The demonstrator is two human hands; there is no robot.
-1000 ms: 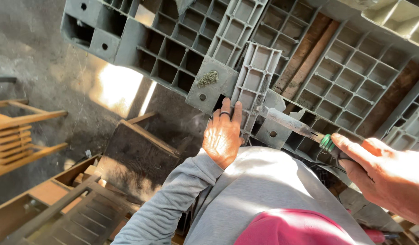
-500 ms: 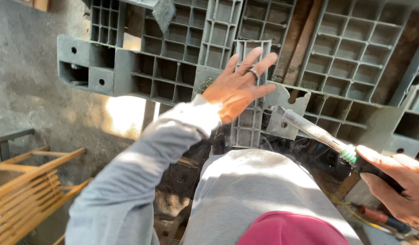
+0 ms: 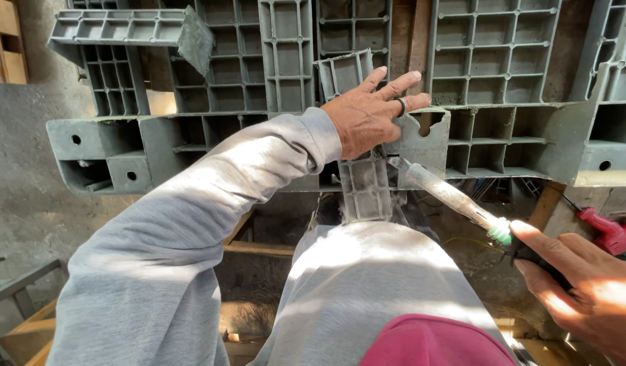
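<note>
Sliding left hand (image 3: pixel 364 120) farther up pallet (image 3: pixel 272 81)

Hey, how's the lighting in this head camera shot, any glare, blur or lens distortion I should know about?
Head view: hard sunlight whitens the grey sleeve and the right hand, which holds a tool; the space under the grey plastic pallet lies in deep shadow; the left hand on it is sharp; the pallet's straight edges bow, showing wide-angle distortion.

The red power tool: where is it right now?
In the head view, the red power tool lies at the far right edge, just above the right hand and below the grey plastic pallet.
</note>
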